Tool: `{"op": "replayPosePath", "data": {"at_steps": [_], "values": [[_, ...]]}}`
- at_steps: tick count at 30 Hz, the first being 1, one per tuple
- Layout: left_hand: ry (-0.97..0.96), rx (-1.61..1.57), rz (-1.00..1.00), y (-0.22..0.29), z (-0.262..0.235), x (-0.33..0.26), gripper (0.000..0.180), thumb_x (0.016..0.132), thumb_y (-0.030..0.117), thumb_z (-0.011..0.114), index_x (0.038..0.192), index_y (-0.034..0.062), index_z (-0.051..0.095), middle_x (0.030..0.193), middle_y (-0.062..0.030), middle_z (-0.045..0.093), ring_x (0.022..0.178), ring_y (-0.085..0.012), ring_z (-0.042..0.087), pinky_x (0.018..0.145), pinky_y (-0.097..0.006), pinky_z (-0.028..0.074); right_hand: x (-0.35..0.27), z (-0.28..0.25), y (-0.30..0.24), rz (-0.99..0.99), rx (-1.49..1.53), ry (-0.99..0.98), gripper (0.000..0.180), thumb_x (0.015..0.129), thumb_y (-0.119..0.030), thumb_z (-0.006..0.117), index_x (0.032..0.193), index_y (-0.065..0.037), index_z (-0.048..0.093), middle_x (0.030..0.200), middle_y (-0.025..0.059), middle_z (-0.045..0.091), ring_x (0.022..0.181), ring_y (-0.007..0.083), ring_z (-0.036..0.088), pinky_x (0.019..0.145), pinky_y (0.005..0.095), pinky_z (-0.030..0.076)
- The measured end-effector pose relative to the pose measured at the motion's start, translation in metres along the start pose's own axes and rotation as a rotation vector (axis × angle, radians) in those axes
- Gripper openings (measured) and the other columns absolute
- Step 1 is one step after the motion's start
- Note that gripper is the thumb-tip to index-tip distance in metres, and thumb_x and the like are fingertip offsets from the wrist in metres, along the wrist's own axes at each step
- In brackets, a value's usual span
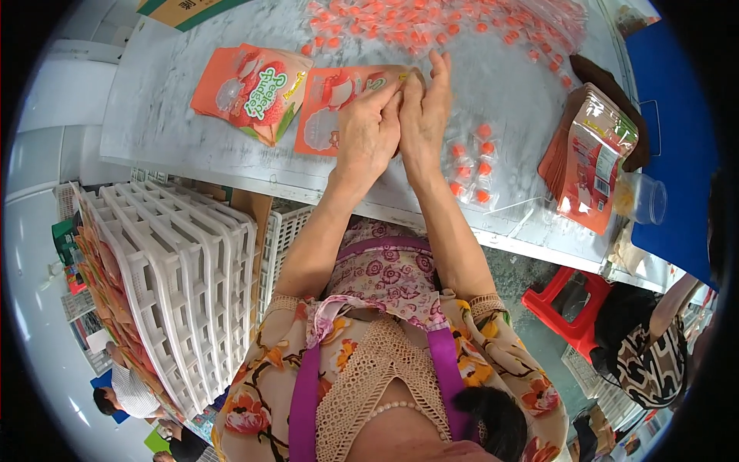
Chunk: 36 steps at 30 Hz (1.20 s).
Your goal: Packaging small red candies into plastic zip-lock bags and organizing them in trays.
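Though only partly visible, coral pouch (pixel 329 112); pale cloud-shaped patch (pixel 318 133)

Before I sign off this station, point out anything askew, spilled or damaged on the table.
Nothing looks plainly damaged or spilled. Mildly untidy: the left pouch stack is fanned, its edges out of line, and the heap of wrapped orange pieces at the far side of the table straggles at its near edge.
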<state>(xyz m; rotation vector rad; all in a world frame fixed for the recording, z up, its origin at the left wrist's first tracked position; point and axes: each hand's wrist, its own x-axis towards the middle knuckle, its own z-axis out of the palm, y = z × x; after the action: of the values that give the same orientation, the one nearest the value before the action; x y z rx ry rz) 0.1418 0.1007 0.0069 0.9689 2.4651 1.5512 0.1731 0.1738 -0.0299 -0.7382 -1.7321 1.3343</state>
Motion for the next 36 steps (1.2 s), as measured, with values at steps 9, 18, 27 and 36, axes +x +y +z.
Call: {"op": "replayPosePath", "data": {"at_steps": [9,18,27,36], "values": [[-0.161,0.022,-0.127,0.006,-0.010,0.006,0.023,0.088,0.006,0.053,0.106,0.0020,0.068,0.089,-0.0243,0.066,0.082,-0.0394,0.065,0.070,-0.044,0.050,0.022,-0.005,-0.010,0.102,0.036,-0.171,0.072,0.097,-0.051,0.040,0.148,0.000,0.032,0.155,0.0260,0.024,0.143,0.0403,0.024,0.117,0.0486,0.014],[-0.316,0.097,-0.129,0.037,-0.029,0.027,0.027,0.090,0.011,0.050,0.109,0.0017,0.067,0.090,-0.0261,0.066,0.084,-0.0419,0.065,0.074,-0.045,0.051,0.035,-0.008,-0.056,0.099,0.064,-0.190,0.071,0.096,-0.054,0.040,0.144,-0.001,0.039,0.154,0.0251,0.027,0.144,0.0384,0.023,0.117,0.0474,0.016],[-0.121,0.127,-0.093,0.023,-0.049,0.036,0.028,0.093,0.017,0.053,0.112,0.0038,0.069,0.076,-0.0199,0.068,0.069,-0.0239,0.068,0.065,-0.034,0.050,0.049,-0.045,-0.045,0.008,0.460,-0.378,0.055,0.101,-0.033,0.048,0.150,-0.012,0.034,0.137,0.0179,0.053,0.122,0.0198,0.054,0.104,0.0287,0.040],[-0.039,0.022,-0.177,0.007,-0.076,0.027,0.029,0.092,0.015,0.060,0.116,0.0010,0.068,0.068,-0.0010,0.065,0.062,-0.0053,0.052,0.059,-0.025,0.043,0.034,-0.116,0.035,-0.624,-0.835,-0.691,0.076,0.079,-0.064,0.062,0.136,-0.015,0.055,0.149,0.0117,0.042,0.140,0.0378,0.033,0.113,0.0576,0.024]]}}
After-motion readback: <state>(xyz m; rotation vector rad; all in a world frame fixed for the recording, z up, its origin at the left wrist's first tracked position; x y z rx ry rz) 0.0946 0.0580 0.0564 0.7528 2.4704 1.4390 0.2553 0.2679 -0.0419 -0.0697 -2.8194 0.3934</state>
